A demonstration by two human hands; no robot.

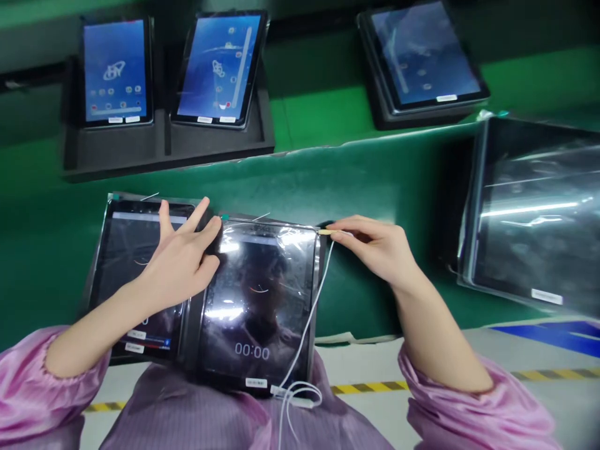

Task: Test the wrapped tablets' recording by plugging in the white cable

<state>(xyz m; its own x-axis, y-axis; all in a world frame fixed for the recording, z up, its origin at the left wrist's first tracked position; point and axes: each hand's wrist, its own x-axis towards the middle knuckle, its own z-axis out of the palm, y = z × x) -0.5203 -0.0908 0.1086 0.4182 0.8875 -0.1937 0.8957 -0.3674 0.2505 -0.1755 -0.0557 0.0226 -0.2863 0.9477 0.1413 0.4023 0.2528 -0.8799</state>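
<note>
Two tablets with clear film lie side by side before me. The right tablet (255,319) shows "00:00" on a dark screen. My left hand (180,256) rests across the left tablet (124,250) with its fingers spread, and one fingertip reaches the upper left corner of the right tablet. At that tablet's upper right edge, my right hand (375,244) is closed in a pinch on the yellowish plug end of a white cable (307,328). The plug's tip meets the edge; whether it sits in a port I cannot tell. The cable hangs down over the screen and loops near my lap.
Behind, two lit tablets (115,72) (218,69) rest in a black tray (164,159). A stack of tablets (426,56) stands at the back right. Film-covered tablets (539,212) lie to the right on the green mat (375,169). Its front edge runs just before my body.
</note>
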